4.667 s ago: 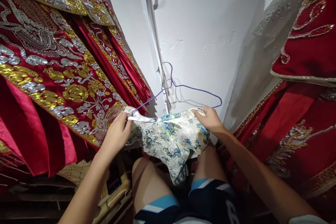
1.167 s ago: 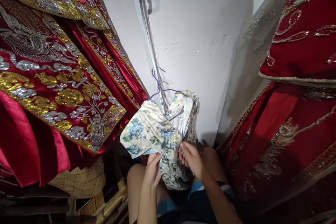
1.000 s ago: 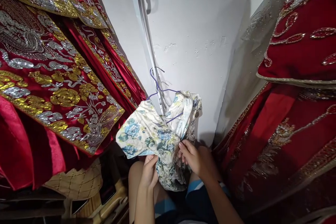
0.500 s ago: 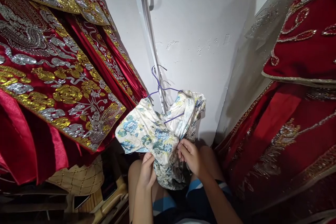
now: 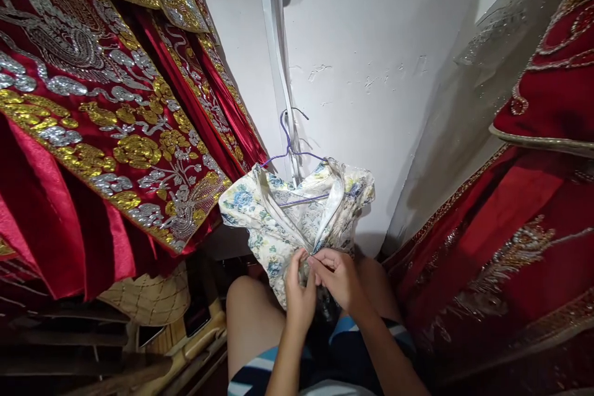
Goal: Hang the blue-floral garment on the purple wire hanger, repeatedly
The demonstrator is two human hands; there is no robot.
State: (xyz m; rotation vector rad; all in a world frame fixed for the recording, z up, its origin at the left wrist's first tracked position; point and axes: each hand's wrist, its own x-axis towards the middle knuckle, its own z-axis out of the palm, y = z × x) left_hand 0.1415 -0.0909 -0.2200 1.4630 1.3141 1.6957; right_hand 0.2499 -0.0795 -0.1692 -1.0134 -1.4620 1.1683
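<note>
A white dress with blue and yellow flowers (image 5: 269,223) hangs on a purple wire hanger (image 5: 286,136) in front of me. Its neck opening is spread in a V, with pale edges running down to my fingers. My left hand (image 5: 299,291) pinches the left edge at the bottom of the V. Right beside it, my right hand (image 5: 338,278) is closed on the other edge, fingertips nearly touching those of the left. Whether a small fastener sits between the fingertips is hidden. The dress's lower part hangs between my knees, mostly behind my hands.
Red garments with gold and silver sequins (image 5: 139,148) crowd the left side. Another red beaded garment (image 5: 501,247) hangs on the right. A white pole (image 5: 278,43) stands against the pale wall (image 5: 362,25). Bamboo furniture (image 5: 185,346) is at lower left.
My left hand has moved right and up from the dress's side to meet my right hand at the V. The neckline now lies more evenly spread, and the view has shifted slightly.
</note>
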